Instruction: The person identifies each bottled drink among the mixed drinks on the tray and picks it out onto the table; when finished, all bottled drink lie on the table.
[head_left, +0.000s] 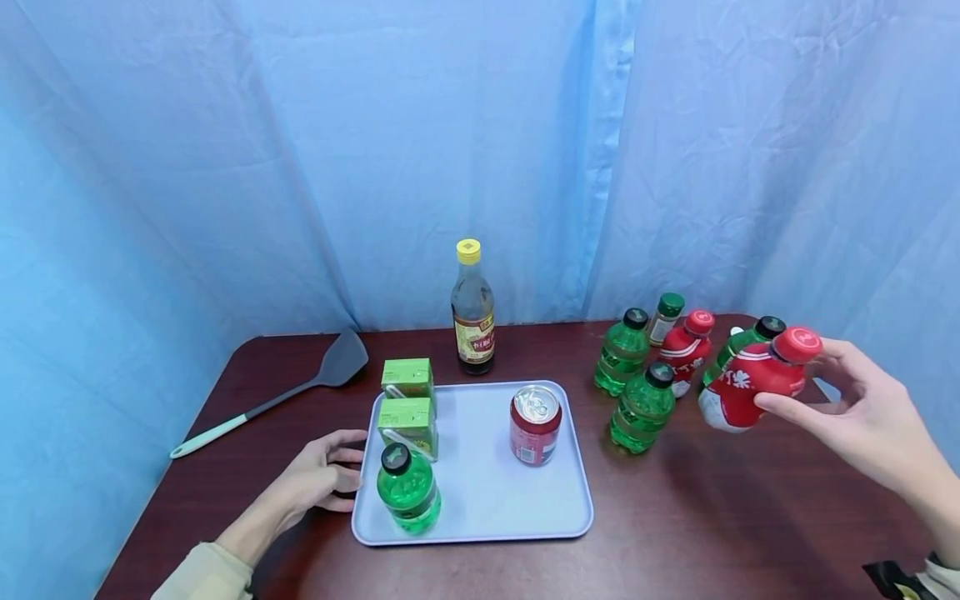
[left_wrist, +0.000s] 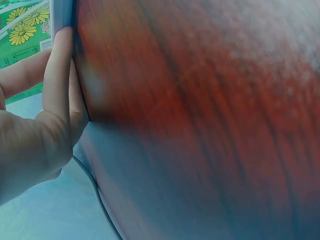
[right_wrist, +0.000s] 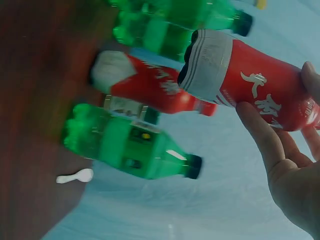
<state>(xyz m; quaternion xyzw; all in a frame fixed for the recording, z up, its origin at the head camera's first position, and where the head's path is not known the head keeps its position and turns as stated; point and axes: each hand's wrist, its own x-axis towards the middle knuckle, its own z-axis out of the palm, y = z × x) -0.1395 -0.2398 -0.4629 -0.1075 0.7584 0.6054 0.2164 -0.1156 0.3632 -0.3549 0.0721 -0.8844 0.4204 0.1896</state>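
Note:
My right hand (head_left: 862, 412) grips a red-and-white drink bottle (head_left: 756, 385) with a red cap, thumb on one side and fingers on the other. The bottle is tilted, raised above the table at the right, and in the right wrist view its white base shows. Straight fingers of my left hand (head_left: 318, 475) touch the left edge of a pale tray (head_left: 480, 508). On that tray stand two green drink cartons (head_left: 408, 421) with straws, a green soda bottle (head_left: 409, 493) and a red can (head_left: 535, 427).
Right of the tray are green soda bottles (head_left: 642, 408), another red bottle (head_left: 681, 354) and a green-capped jar (head_left: 665, 319). A yellow-capped sauce bottle (head_left: 473, 321) stands behind the tray. A spatula (head_left: 300, 387) lies at left, and a small white spoon (right_wrist: 75, 176) lies near the bottles.

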